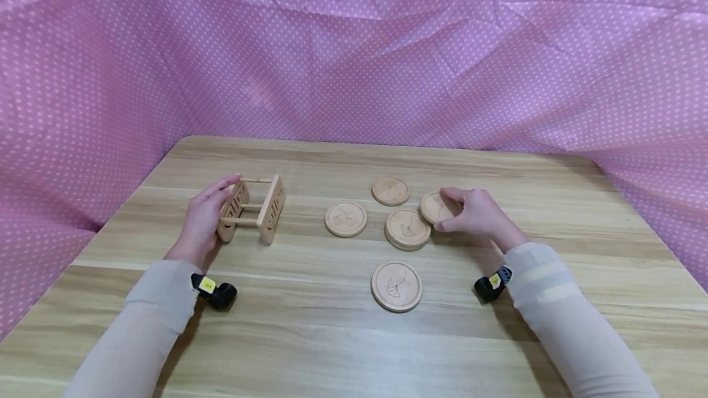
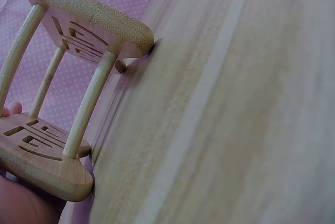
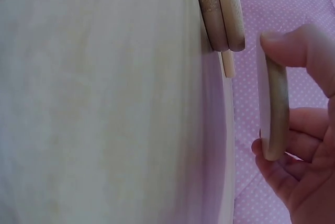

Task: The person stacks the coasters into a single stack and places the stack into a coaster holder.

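A wooden coaster rack (image 1: 272, 210), two cut-out side panels joined by round rods, stands at the left. My left hand (image 1: 200, 220) grips its left panel; fingertips show behind that panel (image 2: 39, 143) in the left wrist view. My right hand (image 1: 482, 217) pinches a round wooden coaster (image 1: 436, 207) by its edges, thumb (image 3: 296, 48) on one side and fingers on the opposite one. In the right wrist view this coaster is up off the table. Beside it in the head view are two stacked coasters (image 1: 407, 228), the top one engraved with a leaf.
Three more coasters lie singly on the wood-grain table (image 1: 310, 336): one at the back (image 1: 390, 191), one nearer the rack (image 1: 345, 220), and one toward the front (image 1: 396, 287). Pink dotted cloth (image 1: 354, 66) hangs behind the table and along its sides.
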### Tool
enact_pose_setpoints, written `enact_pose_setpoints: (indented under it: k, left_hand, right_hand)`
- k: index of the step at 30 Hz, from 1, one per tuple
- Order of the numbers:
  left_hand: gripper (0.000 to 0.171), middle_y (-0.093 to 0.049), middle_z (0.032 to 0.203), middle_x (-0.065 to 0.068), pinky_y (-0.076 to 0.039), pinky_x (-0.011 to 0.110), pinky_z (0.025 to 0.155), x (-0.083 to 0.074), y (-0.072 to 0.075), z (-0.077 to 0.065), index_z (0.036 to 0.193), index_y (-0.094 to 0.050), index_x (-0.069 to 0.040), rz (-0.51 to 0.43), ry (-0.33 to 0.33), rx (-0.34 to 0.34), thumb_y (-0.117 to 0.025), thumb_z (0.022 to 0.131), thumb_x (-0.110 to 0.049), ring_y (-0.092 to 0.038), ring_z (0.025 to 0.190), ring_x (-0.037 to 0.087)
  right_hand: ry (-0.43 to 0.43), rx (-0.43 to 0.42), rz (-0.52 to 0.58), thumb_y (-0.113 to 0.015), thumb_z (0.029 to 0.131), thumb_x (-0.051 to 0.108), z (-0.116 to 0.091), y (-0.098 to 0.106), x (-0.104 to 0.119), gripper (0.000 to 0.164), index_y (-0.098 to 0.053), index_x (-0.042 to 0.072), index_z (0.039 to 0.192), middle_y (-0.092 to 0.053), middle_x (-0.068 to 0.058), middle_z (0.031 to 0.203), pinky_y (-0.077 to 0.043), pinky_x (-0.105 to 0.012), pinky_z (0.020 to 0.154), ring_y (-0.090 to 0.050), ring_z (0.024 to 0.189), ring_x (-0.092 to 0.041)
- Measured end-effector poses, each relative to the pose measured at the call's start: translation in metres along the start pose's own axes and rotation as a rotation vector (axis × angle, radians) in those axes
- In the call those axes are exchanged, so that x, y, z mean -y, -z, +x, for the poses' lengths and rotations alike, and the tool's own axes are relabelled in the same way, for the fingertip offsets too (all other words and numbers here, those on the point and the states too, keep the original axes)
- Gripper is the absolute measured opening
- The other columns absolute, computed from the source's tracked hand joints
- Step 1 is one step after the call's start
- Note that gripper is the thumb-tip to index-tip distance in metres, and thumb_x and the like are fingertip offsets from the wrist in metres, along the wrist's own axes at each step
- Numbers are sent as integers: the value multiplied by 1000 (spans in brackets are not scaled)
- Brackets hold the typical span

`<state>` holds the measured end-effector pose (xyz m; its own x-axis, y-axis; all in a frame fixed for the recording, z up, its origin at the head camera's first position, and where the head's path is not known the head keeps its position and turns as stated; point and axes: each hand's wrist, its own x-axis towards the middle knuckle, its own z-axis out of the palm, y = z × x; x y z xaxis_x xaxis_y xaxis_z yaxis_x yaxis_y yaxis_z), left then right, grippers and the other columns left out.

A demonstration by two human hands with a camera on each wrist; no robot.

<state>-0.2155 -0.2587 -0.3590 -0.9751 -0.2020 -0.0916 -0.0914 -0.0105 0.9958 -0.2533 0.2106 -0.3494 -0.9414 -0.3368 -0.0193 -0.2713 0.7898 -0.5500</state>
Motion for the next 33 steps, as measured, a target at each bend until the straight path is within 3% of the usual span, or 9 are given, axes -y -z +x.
enact_pose_setpoints:
  k: [18, 33]
  left_hand:
    - [43, -33, 149, -5, -21, 35, 115, 1, 1, 2, 137, -44, -14, 19, -17, -8, -49, 96, -27, -24, 139, 17]
    - [42, -33, 149, -5, -21, 31, 115, 1, 0, 1, 137, -45, -13, -8, -17, -7, -49, 97, -26, -23, 139, 16]
  right_hand:
    - [198, 27, 8, -81, 65, 29, 0, -13, 16, 82, -47, -4, 132, -49, -18, 135, -34, -46, 107, -43, 127, -33]
    - [258, 76, 52, -84, 63, 33, 1, -23, 27, 85, -49, -4, 130, -51, -18, 133, -35, -44, 107, -45, 125, -32]
